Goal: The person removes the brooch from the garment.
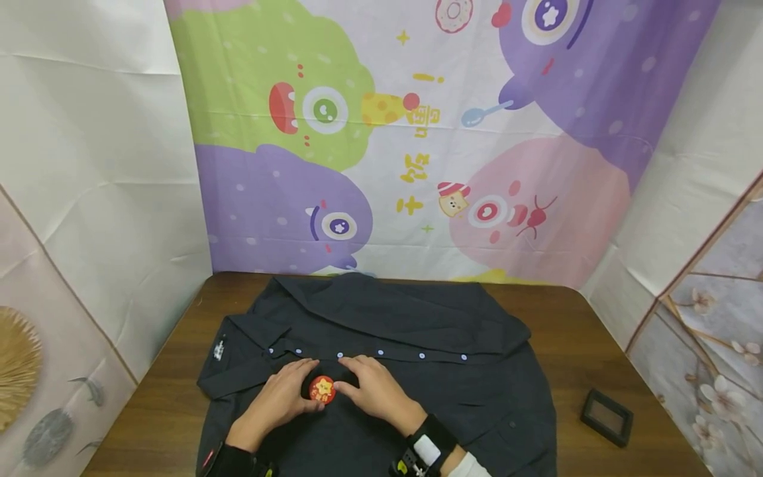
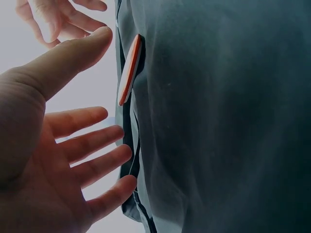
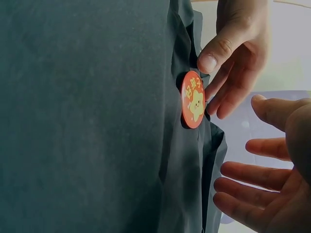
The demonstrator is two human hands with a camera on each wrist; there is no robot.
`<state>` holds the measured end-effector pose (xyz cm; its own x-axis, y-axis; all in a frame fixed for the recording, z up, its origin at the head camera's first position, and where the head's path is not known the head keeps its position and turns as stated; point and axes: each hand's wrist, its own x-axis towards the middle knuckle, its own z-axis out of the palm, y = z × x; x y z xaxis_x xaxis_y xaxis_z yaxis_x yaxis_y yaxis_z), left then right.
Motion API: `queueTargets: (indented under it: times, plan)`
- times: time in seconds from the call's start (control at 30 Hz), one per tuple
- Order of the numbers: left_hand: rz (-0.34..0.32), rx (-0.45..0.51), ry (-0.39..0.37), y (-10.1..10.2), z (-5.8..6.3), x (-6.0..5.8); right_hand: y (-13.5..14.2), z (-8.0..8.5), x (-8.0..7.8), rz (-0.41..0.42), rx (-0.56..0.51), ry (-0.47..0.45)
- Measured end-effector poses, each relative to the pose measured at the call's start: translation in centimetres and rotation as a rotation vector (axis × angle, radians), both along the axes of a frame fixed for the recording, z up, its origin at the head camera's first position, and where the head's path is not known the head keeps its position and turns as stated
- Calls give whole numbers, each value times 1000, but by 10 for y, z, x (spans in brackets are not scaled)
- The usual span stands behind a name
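Note:
A round red badge (image 1: 322, 389) with a yellow star figure lies on a dark button-up shirt (image 1: 417, 411) spread over the table. My left hand (image 1: 283, 396) is at the badge's left side, thumb and fingers spread around it. On the other side is my right hand (image 1: 377, 392), its thumb tip close to the badge's edge. The left wrist view shows the badge (image 2: 130, 70) edge-on, with the left fingers (image 2: 97, 165) loosely spread. In the right wrist view the badge's printed face (image 3: 193, 99) shows, and the right fingers (image 3: 252, 184) are extended, apart from it.
A small black frame-like box (image 1: 607, 417) sits on the brown wooden table (image 1: 163, 404) to the right of the shirt. A row of pale buttons (image 1: 380, 352) runs across the shirt. Behind the table hangs a cartoon-printed cloth (image 1: 405, 245).

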<state>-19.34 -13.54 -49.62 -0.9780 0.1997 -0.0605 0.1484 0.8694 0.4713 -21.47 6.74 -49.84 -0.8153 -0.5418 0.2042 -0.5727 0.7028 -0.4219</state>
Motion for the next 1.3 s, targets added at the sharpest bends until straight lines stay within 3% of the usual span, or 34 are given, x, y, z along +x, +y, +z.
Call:
queueTargets:
  times: [0.47, 1.3]
  plan:
    - [13, -13, -36, -1, 0, 0, -5, -3, -1, 8, 7, 11]
    - [-3, -27, -32, -1, 2, -1, -13, -3, 2, -2, 20, 17]
